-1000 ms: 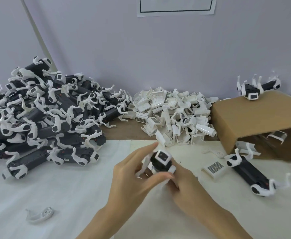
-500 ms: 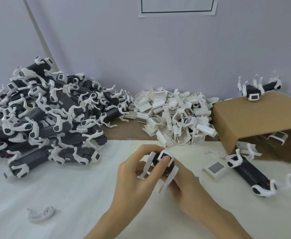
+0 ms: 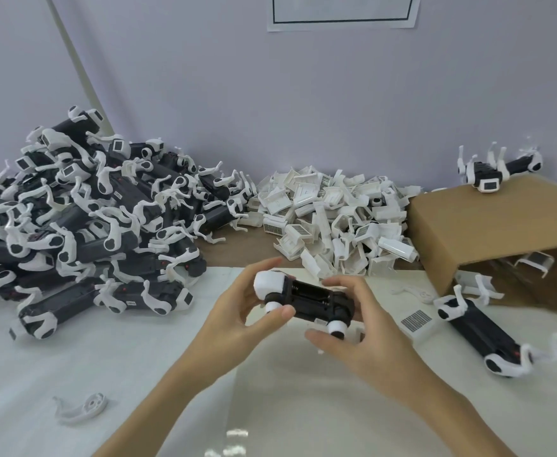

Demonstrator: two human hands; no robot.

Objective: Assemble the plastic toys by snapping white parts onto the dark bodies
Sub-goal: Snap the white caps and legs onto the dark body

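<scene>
Both hands hold one dark toy body (image 3: 316, 300) above the middle of the worktop (image 3: 72, 374). The left hand (image 3: 237, 311) grips its white-capped end (image 3: 270, 285) between curled fingers and thumb; the right hand (image 3: 359, 328) curls round the other end. A white piece below it is blurred, perhaps a leg. Assembled toys (image 3: 82, 219) are heaped at the far left edge, white parts (image 3: 329, 216) at the far edge.

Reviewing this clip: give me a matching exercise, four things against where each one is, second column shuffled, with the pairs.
1. toy body
2. pile of white covers
3. loose white leg
4. cardboard box

a. far middle, by the wall
b. near left on the white sheet
c. held in both hands
d. right side, a toy on top

Pairs: 1-c, 2-a, 3-b, 4-d
</scene>
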